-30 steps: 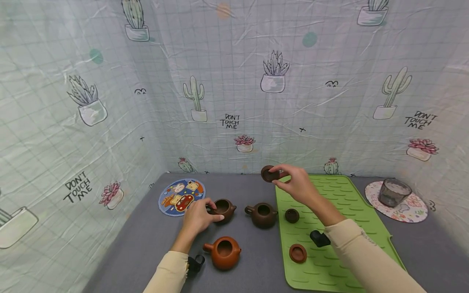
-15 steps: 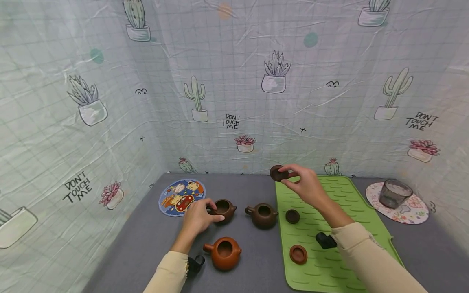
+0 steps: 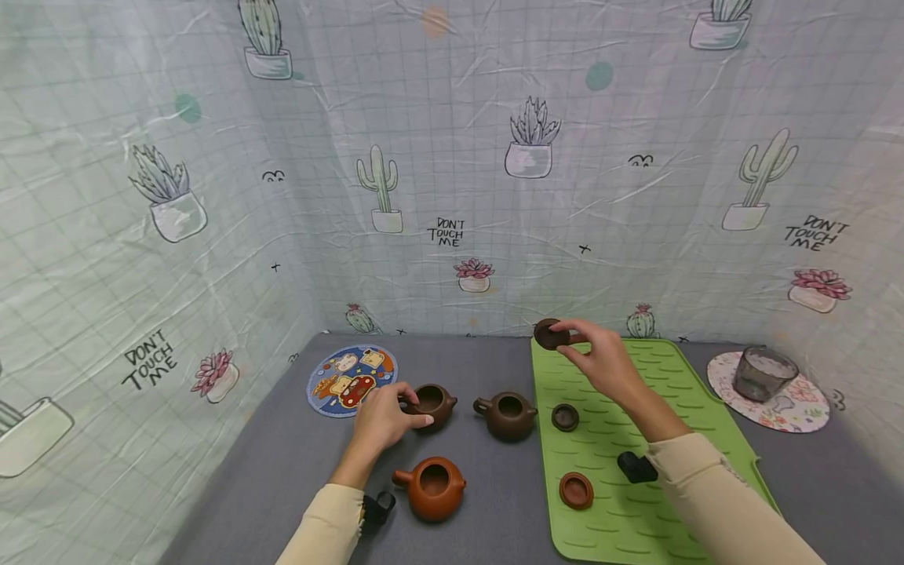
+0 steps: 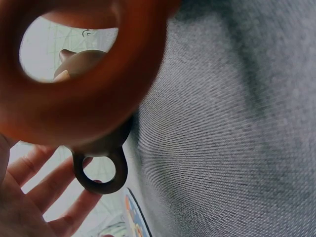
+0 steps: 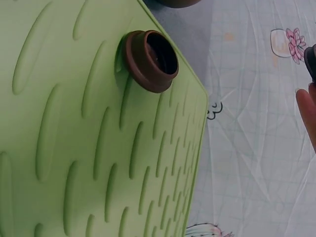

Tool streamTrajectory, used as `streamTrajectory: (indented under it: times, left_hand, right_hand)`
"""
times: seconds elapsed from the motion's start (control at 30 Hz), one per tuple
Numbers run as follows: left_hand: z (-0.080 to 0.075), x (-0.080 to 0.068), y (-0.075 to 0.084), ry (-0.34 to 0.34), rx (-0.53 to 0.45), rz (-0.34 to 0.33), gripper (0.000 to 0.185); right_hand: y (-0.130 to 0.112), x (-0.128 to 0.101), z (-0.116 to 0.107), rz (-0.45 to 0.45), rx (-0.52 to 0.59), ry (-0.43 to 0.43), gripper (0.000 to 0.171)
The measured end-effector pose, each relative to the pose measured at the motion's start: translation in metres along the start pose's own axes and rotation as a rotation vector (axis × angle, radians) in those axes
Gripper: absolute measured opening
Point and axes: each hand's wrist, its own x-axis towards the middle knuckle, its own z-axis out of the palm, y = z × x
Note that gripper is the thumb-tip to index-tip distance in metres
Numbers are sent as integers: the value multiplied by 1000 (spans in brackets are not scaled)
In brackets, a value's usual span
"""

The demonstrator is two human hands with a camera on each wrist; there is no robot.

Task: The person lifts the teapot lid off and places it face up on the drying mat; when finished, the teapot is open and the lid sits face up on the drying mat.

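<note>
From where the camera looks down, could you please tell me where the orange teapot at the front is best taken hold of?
Probably across the round body of the orange teapot, coming from above. It stands upright, lidless, with its open mouth up and its spout pointing left. The head view shows no handle on it, so the belly's two sides offer the fingers the surest seat; bare cloth lies around it.

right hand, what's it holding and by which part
The right hand pinches a small dark brown teapot lid by its rim, raised over the green mat.
</note>
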Motion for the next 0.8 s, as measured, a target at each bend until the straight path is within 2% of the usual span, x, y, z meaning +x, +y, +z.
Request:
streamTrajectory:
  times: [0.6, 0.8]
  left_hand:
    - [-1, 0, 1, -10, 0, -3, 35]
    - [-2, -1, 0, -18, 11, -2, 35]
  right_hand:
    - [19, -5, 2, 20, -22, -14, 36]
    - [25, -9, 5, 51, -27, -45, 36]
